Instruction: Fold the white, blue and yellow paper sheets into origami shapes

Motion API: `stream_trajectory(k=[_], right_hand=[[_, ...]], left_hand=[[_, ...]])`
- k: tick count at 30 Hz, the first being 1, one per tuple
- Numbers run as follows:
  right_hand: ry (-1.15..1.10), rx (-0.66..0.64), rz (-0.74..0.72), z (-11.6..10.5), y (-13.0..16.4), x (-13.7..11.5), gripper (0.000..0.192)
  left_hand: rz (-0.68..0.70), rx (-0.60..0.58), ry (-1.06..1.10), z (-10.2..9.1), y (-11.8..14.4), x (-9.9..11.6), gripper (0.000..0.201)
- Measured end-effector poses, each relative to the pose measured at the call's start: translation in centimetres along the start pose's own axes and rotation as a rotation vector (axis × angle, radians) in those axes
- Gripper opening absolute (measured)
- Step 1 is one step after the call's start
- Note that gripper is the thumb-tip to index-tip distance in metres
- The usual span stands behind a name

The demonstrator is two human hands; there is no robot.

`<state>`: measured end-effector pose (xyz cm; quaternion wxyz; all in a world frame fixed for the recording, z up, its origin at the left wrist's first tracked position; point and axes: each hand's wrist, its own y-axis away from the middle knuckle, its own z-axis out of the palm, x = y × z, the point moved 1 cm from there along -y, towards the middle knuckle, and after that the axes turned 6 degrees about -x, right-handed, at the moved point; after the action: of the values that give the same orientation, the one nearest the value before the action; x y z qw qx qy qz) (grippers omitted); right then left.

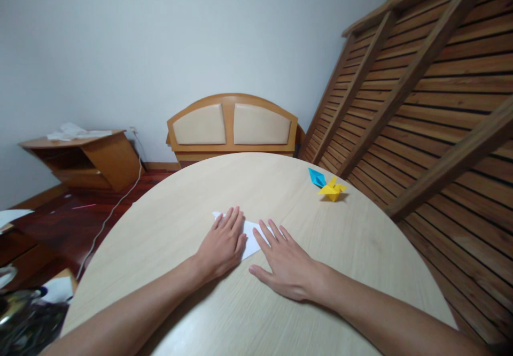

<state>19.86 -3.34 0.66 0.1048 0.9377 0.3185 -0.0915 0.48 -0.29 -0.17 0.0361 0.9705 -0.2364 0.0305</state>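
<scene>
A folded piece of white paper [250,240] lies flat near the middle of the round table, partly covered by both hands. My left hand [224,241] rests palm down over its left part, fingers stretched out, and a white tip sticks out beyond the fingers. On the paper's right edge lie the fingertips of my right hand [284,262], which is flat with its fingers spread and thumb apart. Farther back on the right stand a yellow origami bird [332,189] and a blue folded paper piece [317,177] just behind it.
The pale round tabletop [380,270] fills the foreground. A padded headboard [230,99] stands beyond it, and a slatted wooden frame [401,99] leans along the right. At left are a low wooden cabinet [108,161] and a white cable [114,209] on the floor.
</scene>
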Motion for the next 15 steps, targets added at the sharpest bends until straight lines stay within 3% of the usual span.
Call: stream_trajectory(k=[2,4,11,15], right_hand=[[-0.01,-0.004,0.004,-0.1,-0.1,-0.2,0.084],[-0.022,-0.024,0.013,-0.4,-0.1,-0.2,0.085],[-0.099,-0.24,-0.057,-2.5,0.8,2.4,0.083],[-0.075,-0.306,0.001,-3.7,2.1,4.2,0.085]], left_hand=[[0.143,-0.051,0.062,0.0,0.0,0.3,0.058],[0.195,-0.111,0.103,0.1,-0.1,0.5,0.058],[0.163,-0.137,0.11,0.3,-0.2,0.6,0.058],[0.169,-0.142,0.13,0.1,-0.1,0.7,0.053]])
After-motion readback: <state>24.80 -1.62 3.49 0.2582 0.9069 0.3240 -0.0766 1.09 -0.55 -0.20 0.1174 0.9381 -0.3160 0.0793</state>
